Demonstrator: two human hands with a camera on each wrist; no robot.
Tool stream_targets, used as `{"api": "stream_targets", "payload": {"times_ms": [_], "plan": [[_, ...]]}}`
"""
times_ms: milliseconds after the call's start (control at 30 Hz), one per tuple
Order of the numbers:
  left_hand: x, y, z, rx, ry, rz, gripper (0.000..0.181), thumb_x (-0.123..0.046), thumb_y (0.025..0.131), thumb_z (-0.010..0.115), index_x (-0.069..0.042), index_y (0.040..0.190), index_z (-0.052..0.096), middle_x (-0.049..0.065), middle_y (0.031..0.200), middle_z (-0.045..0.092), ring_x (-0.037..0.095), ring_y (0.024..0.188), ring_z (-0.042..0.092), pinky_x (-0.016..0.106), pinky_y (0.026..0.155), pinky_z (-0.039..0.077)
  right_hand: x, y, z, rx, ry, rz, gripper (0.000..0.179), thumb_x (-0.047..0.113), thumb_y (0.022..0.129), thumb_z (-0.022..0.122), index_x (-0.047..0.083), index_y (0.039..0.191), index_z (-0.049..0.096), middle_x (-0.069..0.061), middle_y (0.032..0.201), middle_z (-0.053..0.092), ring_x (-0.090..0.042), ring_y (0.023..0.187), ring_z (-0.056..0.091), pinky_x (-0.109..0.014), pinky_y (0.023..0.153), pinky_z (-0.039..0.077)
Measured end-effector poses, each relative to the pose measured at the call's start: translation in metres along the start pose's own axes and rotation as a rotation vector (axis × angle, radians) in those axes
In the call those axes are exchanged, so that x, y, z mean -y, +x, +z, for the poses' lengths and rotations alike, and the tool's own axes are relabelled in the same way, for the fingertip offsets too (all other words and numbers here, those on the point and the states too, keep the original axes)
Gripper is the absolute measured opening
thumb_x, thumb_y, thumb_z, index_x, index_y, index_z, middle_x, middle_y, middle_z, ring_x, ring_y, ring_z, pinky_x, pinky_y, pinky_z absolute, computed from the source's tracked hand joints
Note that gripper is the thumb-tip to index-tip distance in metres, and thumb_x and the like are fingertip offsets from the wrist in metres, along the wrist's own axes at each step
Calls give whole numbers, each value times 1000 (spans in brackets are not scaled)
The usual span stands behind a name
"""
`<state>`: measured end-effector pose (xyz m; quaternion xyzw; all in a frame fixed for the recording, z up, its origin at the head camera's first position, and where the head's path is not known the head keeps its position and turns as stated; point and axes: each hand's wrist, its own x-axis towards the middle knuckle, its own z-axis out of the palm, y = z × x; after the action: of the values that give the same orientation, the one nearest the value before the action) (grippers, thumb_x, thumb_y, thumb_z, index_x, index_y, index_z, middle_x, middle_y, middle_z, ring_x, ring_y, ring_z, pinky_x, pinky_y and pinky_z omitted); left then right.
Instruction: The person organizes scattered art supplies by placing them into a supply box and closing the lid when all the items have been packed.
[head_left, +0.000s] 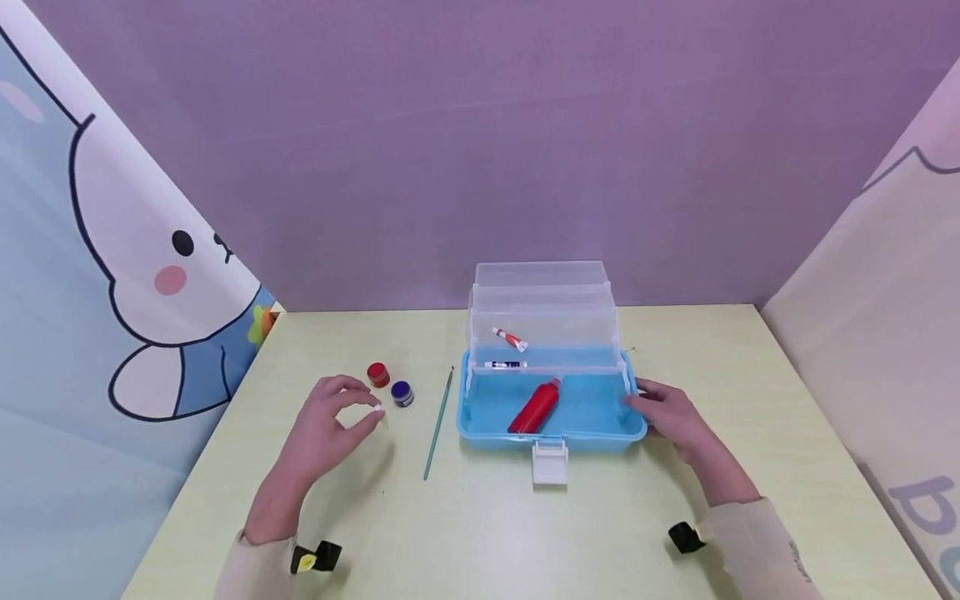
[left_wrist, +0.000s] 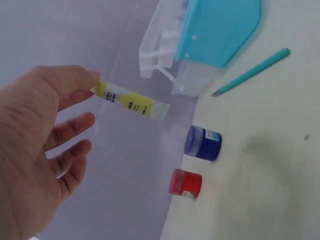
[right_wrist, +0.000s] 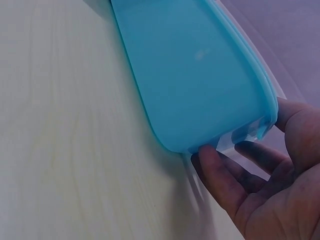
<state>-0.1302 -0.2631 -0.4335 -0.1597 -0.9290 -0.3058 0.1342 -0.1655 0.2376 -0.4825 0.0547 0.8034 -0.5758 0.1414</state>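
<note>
My left hand [head_left: 324,427] pinches the capped end of a small yellow paint tube [left_wrist: 131,102] between thumb and forefinger, above the table left of the box. In the head view only a small white bit of the tube shows. My right hand [head_left: 672,418] grips the right end wall of a blue storage box [head_left: 592,404], thumb over the rim and fingers against the outside. The box's clear lid stands raised at the back. Inside lies a red bottle [head_left: 536,407], tilted against the front wall. A red-and-white paint tube [head_left: 511,339] and a white-and-dark tube [head_left: 506,364] show toward the back.
Left of the box stand a red paint jar [head_left: 378,374] and a dark blue paint jar [head_left: 402,393]. Between the jars and the box lies a teal paintbrush [head_left: 438,429]. A white latch [head_left: 550,464] hangs from the box front. A purple backdrop [head_left: 420,167] rises behind the table.
</note>
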Motion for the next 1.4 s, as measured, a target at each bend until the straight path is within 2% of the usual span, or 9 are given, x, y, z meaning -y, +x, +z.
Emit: {"api": "stream_targets", "payload": {"times_ms": [367,500,700,767,867,1033,1267,1400], "plan": [[-19,29,-3,-26,-46,148,10,-19,81,81,-16,89,75,-6,102,60,18,105,48,40,81,45,-2,0,-1,1,17,-11,64,27,97,61,-3,147,35,-33,139,43,-40,111,59,-44,82,54],[-27,40,-4,-7,-39,154,10,-22,82,80,-17,90,75,-6,102,59,18,104,48,39,79,46,-2,-1,-3,-5,24,-10,64,27,96,62,-2,147,36,-33,138,43,-39,109,61,-44,82,55],[-37,51,-6,25,-34,83,13,-26,83,79,-18,94,76,-3,109,58,19,110,46,39,78,51,0,0,-4,-9,32,-12,63,27,97,61,-2,147,36,-33,138,44,-40,109,61,-44,82,55],[-40,54,-6,39,-29,81,15,-28,83,79,-17,95,77,-2,111,58,20,111,46,39,78,51,0,0,-3,-7,32,-8,63,27,97,60,-3,147,35,-33,138,44,-40,110,60,-44,82,55],[-42,58,-6,52,-16,114,15,-27,84,78,-16,95,77,-1,112,58,21,112,46,38,75,51,-1,1,0,-8,35,1,62,25,97,60,-3,147,35,-33,138,43,-40,111,59,-43,82,55],[-44,64,-2,9,-17,193,9,-22,81,79,-17,89,78,1,108,60,22,108,47,34,63,49,0,3,4,-4,36,3,63,27,97,60,-2,147,35,-32,139,43,-39,111,59,-42,83,55],[-46,72,16,-42,-112,242,9,-20,80,80,-16,88,78,-3,103,60,20,106,48,43,85,43,-1,3,5,-31,29,29,63,28,97,61,-1,147,37,-31,139,44,-37,109,60,-41,82,55],[-52,77,26,-63,-134,232,11,-22,81,80,-16,89,78,-4,103,60,19,107,48,43,86,44,-2,0,4,-36,22,29,64,30,97,60,-2,147,36,-31,138,45,-38,110,60,-41,82,55]]}}
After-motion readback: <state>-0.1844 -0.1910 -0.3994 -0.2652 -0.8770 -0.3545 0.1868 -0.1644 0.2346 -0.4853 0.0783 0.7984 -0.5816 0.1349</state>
